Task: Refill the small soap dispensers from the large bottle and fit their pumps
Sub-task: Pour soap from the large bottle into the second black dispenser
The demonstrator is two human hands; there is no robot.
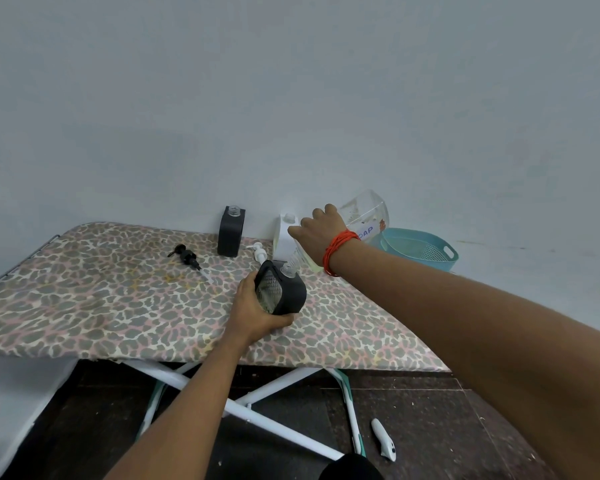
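black dispenser point(284, 289) tilted at mid table point(84, 289), left hand point(253, 313) fingers wrapped round its base. large bottle point(364, 211) tipped, neck at the dispenser's mouth, right hand point(317, 230) fingers curled round it. second dispenser point(230, 233) upright by wall. black pump point(187, 258) and white pump point(258, 252) lying loose.

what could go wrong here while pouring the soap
1. The large bottle is tipped steeply over the narrow neck of the tilted black dispenser in the left hand; soap may miss and run onto the patterned cover.
2. The right hand grips it close beside the white dispenser, which it might knock.
3. The white pump lies just behind the pour and could get splashed.
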